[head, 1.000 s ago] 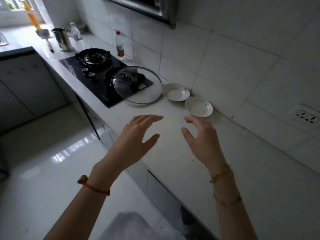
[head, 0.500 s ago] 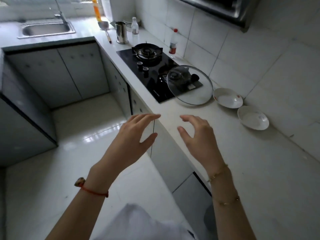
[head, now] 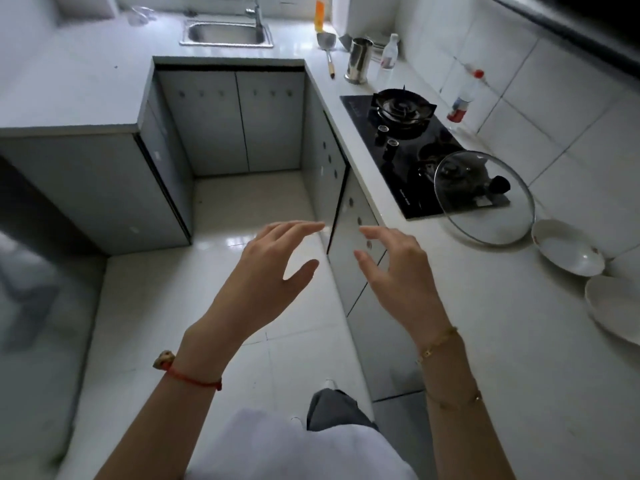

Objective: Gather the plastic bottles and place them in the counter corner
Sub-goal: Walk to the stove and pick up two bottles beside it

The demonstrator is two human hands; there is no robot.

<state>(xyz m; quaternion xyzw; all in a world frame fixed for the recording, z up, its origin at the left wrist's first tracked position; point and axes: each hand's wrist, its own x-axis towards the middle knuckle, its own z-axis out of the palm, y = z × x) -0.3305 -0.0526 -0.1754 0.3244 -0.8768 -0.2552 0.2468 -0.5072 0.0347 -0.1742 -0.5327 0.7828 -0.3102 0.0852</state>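
Observation:
A clear plastic bottle with a red cap and red label (head: 464, 97) stands against the tiled wall behind the hob. Another clear bottle with a white cap (head: 388, 57) stands further back near the counter corner, beside a steel cup (head: 359, 59). An orange bottle (head: 319, 12) stands at the far back by the window. My left hand (head: 273, 268) and my right hand (head: 398, 275) hover in mid-air over the floor and the counter's front edge, fingers spread, both holding nothing and far from the bottles.
A black gas hob (head: 412, 147) carries a glass lid (head: 485, 199) leaning over its near burner. Two white dishes (head: 568, 247) (head: 616, 306) lie on the counter at right. A ladle (head: 327, 46) and a steel sink (head: 227, 32) are at the back.
The view has swung left and pulled back, bringing the sink, the lower cabinets and the floor into sight. Both hands stay raised and spread, drifting off the counter toward its front edge.

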